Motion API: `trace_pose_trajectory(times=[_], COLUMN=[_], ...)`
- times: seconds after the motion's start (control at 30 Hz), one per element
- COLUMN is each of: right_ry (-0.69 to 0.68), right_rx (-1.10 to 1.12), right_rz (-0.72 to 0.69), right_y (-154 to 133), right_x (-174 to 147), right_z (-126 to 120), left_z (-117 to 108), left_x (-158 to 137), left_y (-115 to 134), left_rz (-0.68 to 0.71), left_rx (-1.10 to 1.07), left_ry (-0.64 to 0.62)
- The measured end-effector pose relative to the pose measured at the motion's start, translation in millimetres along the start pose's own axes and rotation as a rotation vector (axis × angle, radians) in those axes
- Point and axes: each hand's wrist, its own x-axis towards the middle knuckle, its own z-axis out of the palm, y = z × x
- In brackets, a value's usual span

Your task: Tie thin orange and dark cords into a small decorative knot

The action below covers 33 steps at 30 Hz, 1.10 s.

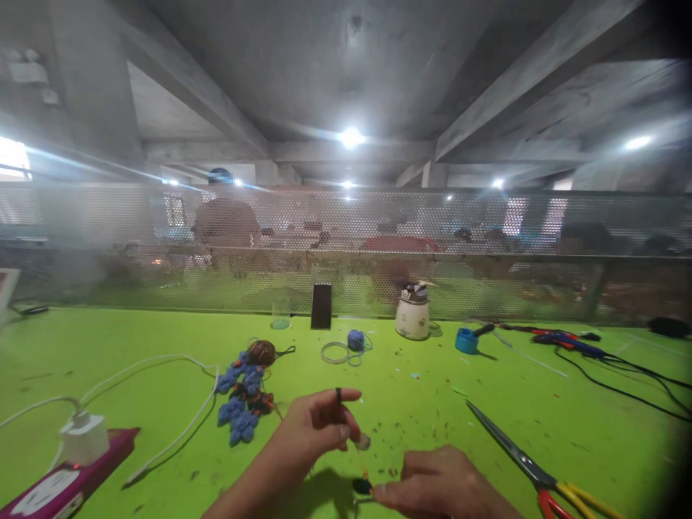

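Note:
My left hand (318, 427) is above the front middle of the green table, index finger stretched out with a dark band round it. Its thumb and other fingers are bent together on a thin orange yarn strand (364, 467). That strand runs down to a small dark piece (361, 486) at the fingertips of my right hand (440, 479). My right fingers are closed on this piece; a thin shiny rod, perhaps a crochet hook, shows beside it. Left of my hands lie blue and dark-orange crocheted flowers (241, 418) with a dark multicoloured yarn ball (262, 353).
Scissors (519, 458) lie open at right. Farther back are a blue yarn ball (355, 340), phone (321, 306), white jug (412, 317), blue tape roll (466, 341) and corded tools (567, 342). A power strip (76, 490) is front left. Behind the mesh screen (346, 281) is a person (227, 220).

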Motion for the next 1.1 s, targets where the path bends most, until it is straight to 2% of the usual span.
trace_pose_trajectory(times=[0.07,0.13,0.37,0.5,0.6,0.73,0.87,0.93,1.03,1.1], right_ry=[0.021,0.039,0.054,0.11,0.089,0.085,0.108,0.126,0.142,0.152], right_rx=[-0.033,-0.05,-0.036,-0.01,0.028,0.059,0.115,0.146,0.185,0.201], right_rz=[-0.001,0.023,-0.01,0.051,0.108,0.147,0.168,0.176,0.185,0.19], right_y=[3,6,14,6,-2,-8,-12,-13,-13,-13], right_x=[0,1,8,13,15,17,20,21,21,21], right_z=[4,8,20,15,10,7,4,2,1,2], left_z=[-2,-2,-1,-7,-14,-16,-6,0,5,6], left_x=[0,0,2,1,0,1,-4,-7,-10,-12], left_y=[3,7,-2,-7,-4,2,4,3,5,8], left_rz=[0.108,0.151,0.0,-0.002,0.012,0.088,0.352,0.385,0.247,0.15], left_rx=[0.304,0.439,0.204,0.233,0.253,0.306,0.382,0.27,0.005,-0.086], left_ry=[0.164,0.249,0.123,0.084,0.087,0.166,0.367,0.329,0.148,0.081])
